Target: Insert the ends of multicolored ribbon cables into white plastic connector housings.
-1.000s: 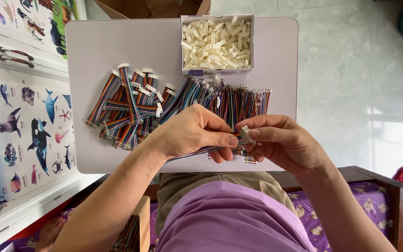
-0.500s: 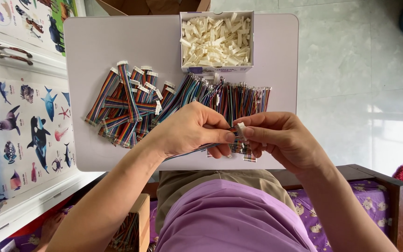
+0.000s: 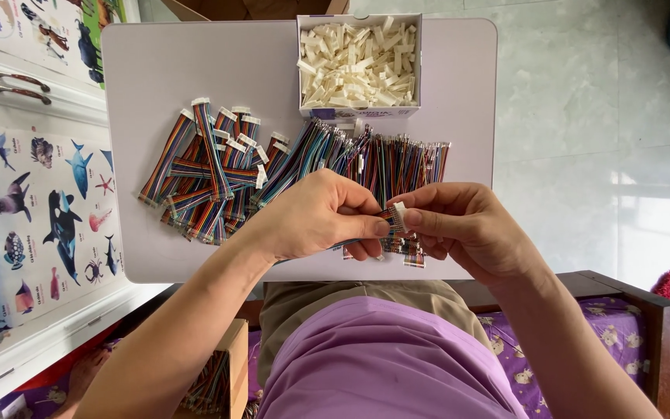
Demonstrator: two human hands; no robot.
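My left hand point(image 3: 316, 213) pinches the end of a flat multicoloured ribbon cable point(image 3: 362, 242) over the near edge of the small white table point(image 3: 164, 85). My right hand point(image 3: 467, 225) holds a small white plastic connector point(image 3: 399, 217) against that cable end, fingertips of both hands meeting. Behind my hands lies a row of loose ribbon cables without connectors point(image 3: 397, 159). To the left sits a pile of ribbon cables with white connectors fitted point(image 3: 211, 174).
A cardboard box full of white connectors point(image 3: 358, 66) stands at the table's far edge. A cabinet with sea-animal posters point(image 3: 32, 209) is on the left. Tiled floor point(image 3: 599, 116) lies to the right; a wooden frame with purple cloth point(image 3: 630, 318) is near me.
My hands have stayed together at the cable end; the white connector now sits slightly lower and closer against the cable tip between my fingertips.
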